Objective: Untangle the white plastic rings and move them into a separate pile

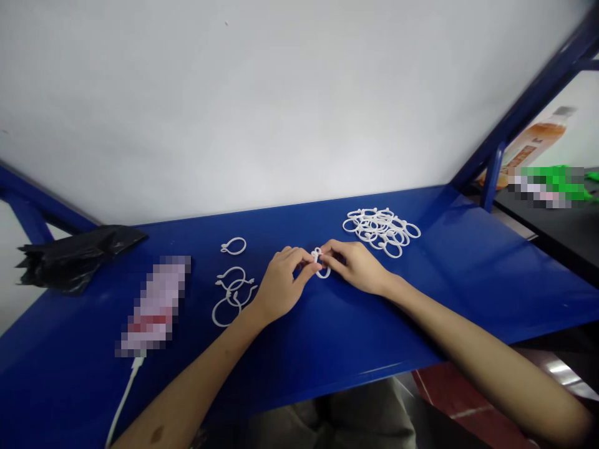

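A pale wall (281,112) fills the far side in front of you, and the blue desk (491,268) runs along its foot. A blue bar (524,93) slants up at the far right, with a dark surface (543,215) beyond it. Your left hand (283,284) and right hand (358,265) meet over the middle of the desk. To the left lies a crumpled black bag (82,255); nearer you is a pale purple thing (156,305) (pixelated, so you can't tell what it is), with a white cable (121,399) running toward you. At far right, a tilted bottle (536,149) shows amber contents.

The pile of white rings (381,227) sits on the desk beyond your right hand. Left of your left hand, a few loose rings (233,291) overlap, some of them open, and a single ring (246,246) lies just beyond them. Smallest in view is the white ring (324,275) between your hands: the fingers of both pinch its upper part, and its curved band hangs below, toward you.
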